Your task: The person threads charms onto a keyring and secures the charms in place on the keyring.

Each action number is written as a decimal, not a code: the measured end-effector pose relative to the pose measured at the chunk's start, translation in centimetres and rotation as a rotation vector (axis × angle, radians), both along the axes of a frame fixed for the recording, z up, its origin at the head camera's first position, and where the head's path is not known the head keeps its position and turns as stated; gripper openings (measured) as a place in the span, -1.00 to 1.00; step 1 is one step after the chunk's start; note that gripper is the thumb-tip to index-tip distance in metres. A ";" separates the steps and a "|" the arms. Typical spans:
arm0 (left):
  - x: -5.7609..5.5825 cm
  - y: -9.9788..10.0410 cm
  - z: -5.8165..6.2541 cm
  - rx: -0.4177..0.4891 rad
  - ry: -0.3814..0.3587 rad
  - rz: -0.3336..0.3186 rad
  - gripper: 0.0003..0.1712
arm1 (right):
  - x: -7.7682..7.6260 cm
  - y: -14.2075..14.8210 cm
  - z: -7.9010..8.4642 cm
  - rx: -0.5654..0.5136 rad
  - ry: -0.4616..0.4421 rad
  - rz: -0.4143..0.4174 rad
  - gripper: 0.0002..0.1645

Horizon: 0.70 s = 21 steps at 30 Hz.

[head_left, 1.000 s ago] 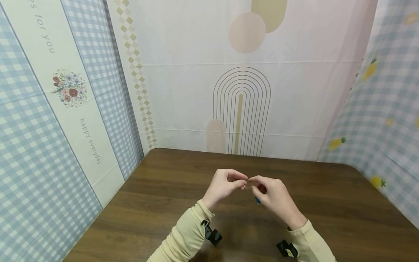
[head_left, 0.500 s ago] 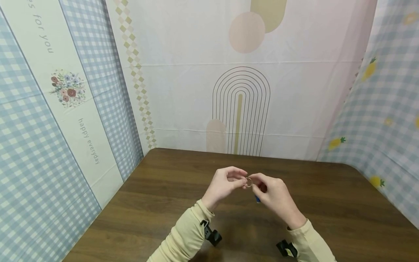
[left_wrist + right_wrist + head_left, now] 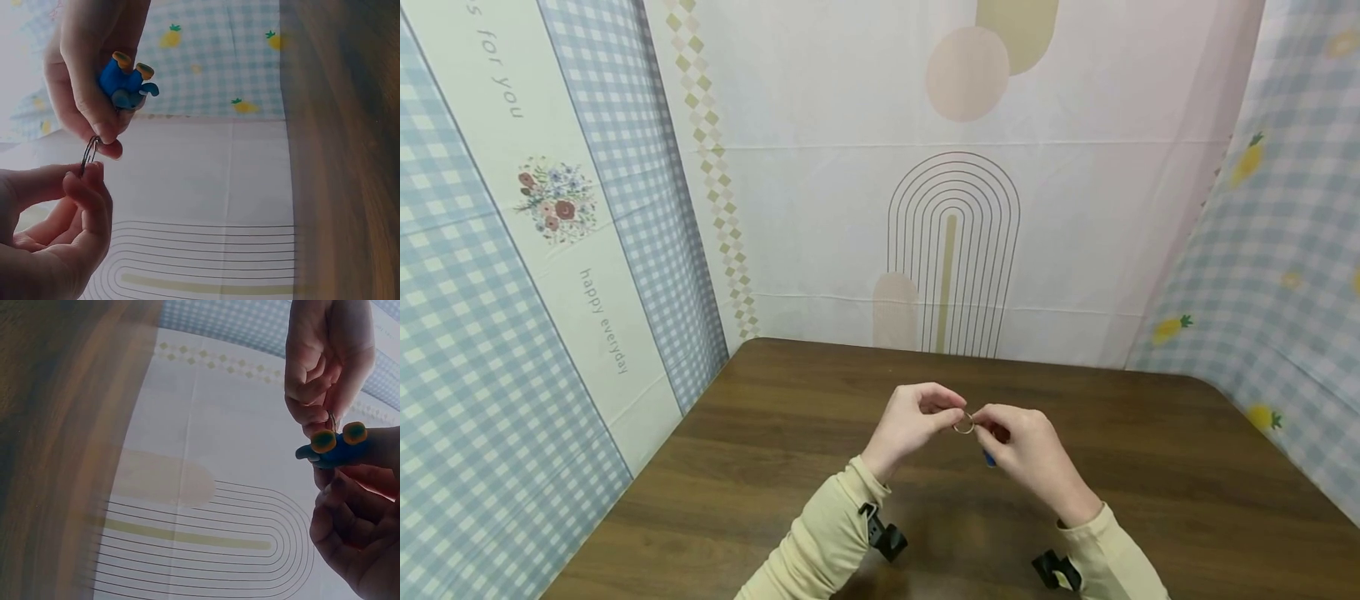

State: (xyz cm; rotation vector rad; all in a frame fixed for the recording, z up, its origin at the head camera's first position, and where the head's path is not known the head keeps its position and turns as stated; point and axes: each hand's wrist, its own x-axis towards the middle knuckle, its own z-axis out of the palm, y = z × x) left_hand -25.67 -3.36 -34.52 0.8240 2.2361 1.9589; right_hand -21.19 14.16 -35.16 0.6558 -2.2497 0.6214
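A thin metal key ring (image 3: 964, 432) spans the small gap between both hands' fingertips, held up above the table. My left hand (image 3: 916, 423) pinches its near side between thumb and fingers. At its other side, the right hand (image 3: 1028, 442) has thumb and index finger on the ring. A small blue figure (image 3: 122, 81) with orange feet and a curved grey-blue part sticks out from the right hand in the left wrist view. Only a bit of its blue shows below the right fingers in the head view. In the right wrist view, the figure (image 3: 344, 449) partly covers the ring.
The brown wooden table (image 3: 760, 467) lies under both hands. A pale printed cloth (image 3: 820, 225) hangs behind it, with checked cloths at the left and right. Black camera straps (image 3: 886, 535) sit at both wrists.
The ring has turned between the fingertips: barely seen at first, then a full circle, now slightly lower. The right fingertips rose a little, then came back down on it. Both arms have stayed in place.
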 end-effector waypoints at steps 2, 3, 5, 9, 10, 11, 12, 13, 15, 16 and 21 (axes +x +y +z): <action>0.0 -0.1 0.0 -0.001 -0.021 -0.036 -0.77 | 0.0 0.0 0.0 -0.017 0.000 -0.014 -0.78; 0.0 -0.1 0.1 0.001 -0.033 -0.053 -0.75 | 0.0 -0.1 0.0 -0.027 0.000 -0.022 -0.78; 0.1 -0.1 0.1 0.013 -0.062 -0.078 -0.72 | 0.0 -0.1 0.0 -0.045 0.005 -0.039 -0.77; 0.1 -0.1 0.0 0.062 -0.059 -0.070 -0.75 | 0.1 -0.2 0.1 -0.059 0.011 -0.040 -0.76; 0.1 -0.1 0.1 0.071 -0.052 -0.061 -0.76 | 0.1 -0.3 0.1 -0.061 0.012 -0.037 -0.76; 0.1 -0.1 0.0 0.075 -0.043 -0.051 -0.77 | 0.2 -0.3 0.1 -0.063 0.011 -0.033 -0.75; 0.1 -0.2 0.1 0.080 -0.035 -0.045 -0.78 | 0.3 -0.4 0.1 -0.066 0.011 -0.029 -0.75; 0.1 -0.2 0.1 0.077 -0.030 -0.039 -0.79 | 0.3 -0.4 0.1 -0.067 0.010 -0.029 -0.74; 0.1 -0.2 0.1 0.073 -0.020 -0.031 -0.81 | 0.4 -0.5 0.2 -0.067 0.014 -0.025 -0.74; 0.2 -0.3 0.1 0.069 -0.018 -0.026 -0.82 | 0.4 -0.5 0.2 -0.066 0.016 -0.022 -0.75; 0.2 -0.5 0.1 0.035 0.006 -0.016 -0.85 | 0.4 -0.6 0.2 -0.041 0.005 -0.002 -0.75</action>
